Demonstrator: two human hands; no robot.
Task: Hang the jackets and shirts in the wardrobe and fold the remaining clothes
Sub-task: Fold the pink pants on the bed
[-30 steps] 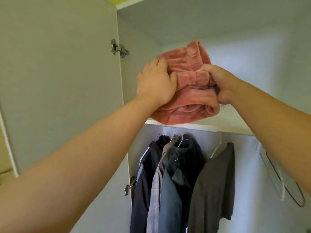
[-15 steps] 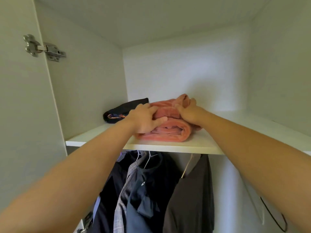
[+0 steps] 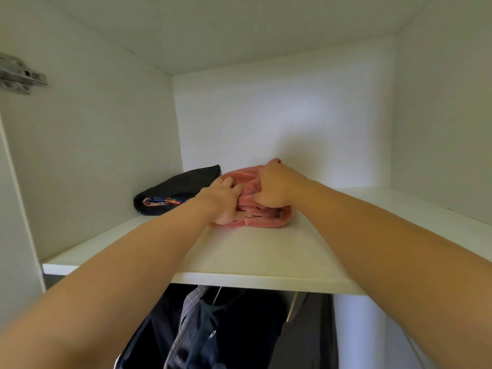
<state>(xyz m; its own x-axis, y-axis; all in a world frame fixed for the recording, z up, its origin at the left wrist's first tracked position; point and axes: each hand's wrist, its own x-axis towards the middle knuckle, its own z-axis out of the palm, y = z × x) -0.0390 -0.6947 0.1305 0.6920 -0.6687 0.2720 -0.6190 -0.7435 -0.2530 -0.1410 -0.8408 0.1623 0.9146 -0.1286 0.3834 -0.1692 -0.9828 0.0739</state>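
A folded pink fleece garment lies on the white upper shelf of the wardrobe, toward the back. My left hand grips its left side with the fingers curled into the folds. My right hand grips its top and right part, fingers curled over the cloth. Most of the garment's top is hidden by both hands. Below the shelf hang several dark jackets and shirts on hangers.
A folded black garment with a colourful edge lies on the shelf just left of the pink one, against the left wall. A metal door hinge is at the far left. The shelf's right part is bare.
Both hands carried the pink garment from in front of the shelf onto it and pushed it further back. My view moved up and closer to the shelf.
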